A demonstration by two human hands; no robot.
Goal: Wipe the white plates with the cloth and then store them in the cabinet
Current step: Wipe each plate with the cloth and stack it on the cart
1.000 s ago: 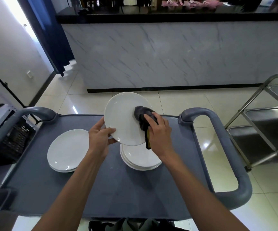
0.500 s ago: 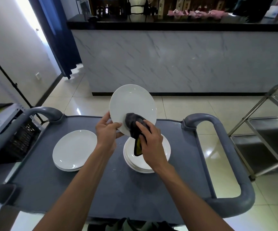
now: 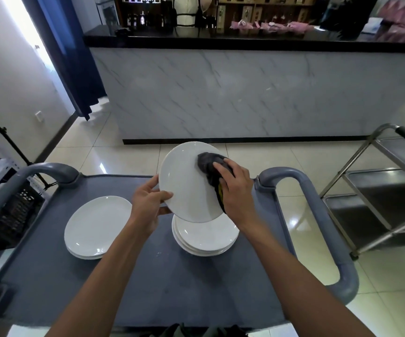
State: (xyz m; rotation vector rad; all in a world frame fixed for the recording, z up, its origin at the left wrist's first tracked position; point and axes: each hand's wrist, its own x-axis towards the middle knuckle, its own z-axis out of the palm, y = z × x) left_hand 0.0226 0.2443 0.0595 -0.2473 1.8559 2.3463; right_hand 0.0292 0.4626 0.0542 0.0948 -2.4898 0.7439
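My left hand (image 3: 149, 203) grips the left rim of a white plate (image 3: 184, 186), tilted up towards me above the cart. A dark grey cloth (image 3: 210, 166) with a yellow patch lies bunched against the plate's upper right face, gripped and pressed there by my right hand (image 3: 236, 188). Directly below the raised plate a stack of white plates (image 3: 206, 238) sits on the grey cart top (image 3: 148, 283). A second, lower stack of white plates (image 3: 98, 227) lies to the left on the same surface. No cabinet is visible.
The cart has raised grey handles at the far left (image 3: 48, 170) and along the right side (image 3: 318, 215). A steel trolley (image 3: 378, 190) stands on the tiled floor to the right. A marble-fronted counter (image 3: 245, 93) runs across the room ahead. A black crate (image 3: 14, 210) sits left.
My right hand has slid the cloth from the plate's lower middle up to its upper right part. My left hand still holds the left rim, and the plate is slightly lower in view.
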